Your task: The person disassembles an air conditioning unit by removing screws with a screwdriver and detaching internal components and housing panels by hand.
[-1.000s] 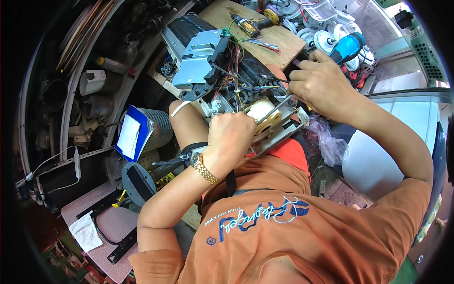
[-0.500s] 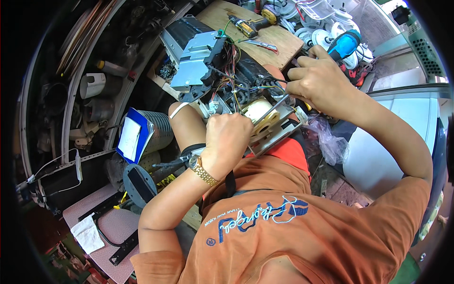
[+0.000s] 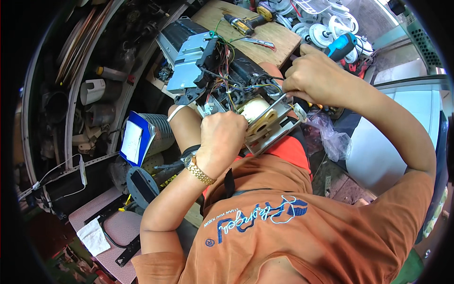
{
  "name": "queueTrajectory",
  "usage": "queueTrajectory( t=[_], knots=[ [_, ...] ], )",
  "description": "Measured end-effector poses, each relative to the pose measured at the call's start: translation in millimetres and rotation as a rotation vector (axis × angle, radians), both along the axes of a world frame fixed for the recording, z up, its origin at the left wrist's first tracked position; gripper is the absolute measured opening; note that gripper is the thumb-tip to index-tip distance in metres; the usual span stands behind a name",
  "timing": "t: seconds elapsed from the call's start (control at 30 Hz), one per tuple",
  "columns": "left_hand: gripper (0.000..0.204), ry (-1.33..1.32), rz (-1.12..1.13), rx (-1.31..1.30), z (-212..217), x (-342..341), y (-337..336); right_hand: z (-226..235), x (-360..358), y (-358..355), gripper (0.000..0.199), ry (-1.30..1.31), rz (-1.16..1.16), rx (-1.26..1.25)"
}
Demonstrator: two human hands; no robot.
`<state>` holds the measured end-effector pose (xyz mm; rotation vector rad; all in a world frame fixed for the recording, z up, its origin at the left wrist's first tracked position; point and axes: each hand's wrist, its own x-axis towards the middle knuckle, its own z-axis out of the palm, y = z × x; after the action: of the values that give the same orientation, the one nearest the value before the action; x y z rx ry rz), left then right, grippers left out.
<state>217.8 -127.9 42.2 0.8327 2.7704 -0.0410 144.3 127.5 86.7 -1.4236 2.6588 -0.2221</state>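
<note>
The slender grey metal rod (image 3: 275, 106) near the frame's centre, its upper end pinched in the right hand (image 3: 309, 78), looks stiff, fairly light and perhaps slippery, best held by its ends; what the curled left hand (image 3: 223, 132) clamps, if anything, cannot be told.

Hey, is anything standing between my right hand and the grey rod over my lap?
Nothing visible does. The right hand's fingertips meet the rod at its upper end. The wires lie off to the left, not between them.
</note>
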Motion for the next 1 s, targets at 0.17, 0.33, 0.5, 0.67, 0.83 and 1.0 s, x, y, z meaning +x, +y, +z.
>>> queueTrajectory(
  t=[0.17,0.33,0.5,0.67,0.83,1.0],
  knots=[
    [0.005,-0.012,0.015,-0.009,-2,-1,0,0,-13,-2,0.01,-0.013,0.051,0.007],
    [0.006,-0.017,0.015,0.004,-3,0,-3,-7,-17,0,0.009,-0.071,0.05,-0.045],
    [0.006,0.011,-0.003,0.029,-1,0,-2,-13,-21,2,0.008,-0.109,0.108,-0.031],
    [0.006,-0.029,0.025,-0.014,-2,0,-1,-2,-12,-19,0.01,0.114,0.083,0.112],
    [0.007,-0.021,0.013,-0.018,0,1,1,-2,-11,-21,0.006,0.376,0.167,-0.046],
    [0.006,-0.029,0.024,-0.033,1,1,2,-8,-7,-16,0.005,0.244,0.078,0.156]
  ],
)
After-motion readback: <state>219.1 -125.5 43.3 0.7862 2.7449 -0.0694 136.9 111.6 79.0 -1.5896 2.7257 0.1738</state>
